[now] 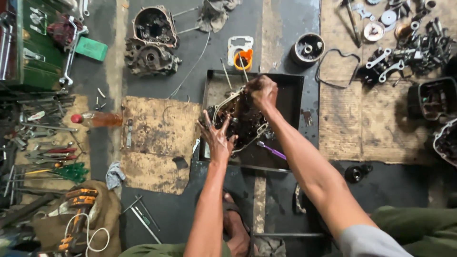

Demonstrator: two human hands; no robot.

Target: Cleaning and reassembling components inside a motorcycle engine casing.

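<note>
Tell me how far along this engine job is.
Done: the engine is stripped, with crankcase halves and loose parts spread on the floor. In hand: the left hand and right hand grip an oily engine cover over the black tray. Left: everything remains unassembled.

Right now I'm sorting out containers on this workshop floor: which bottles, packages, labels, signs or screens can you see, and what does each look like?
Plastic bottle: lying on its side at the left, beside the cardboard sheet; clear, amber liquid inside, red cap.
Green box: upper left, near the engine case; flat, rectangular, plain green.
Orange cup: above the black tray; small, round, open-topped.
No signs or screens in view.
</note>
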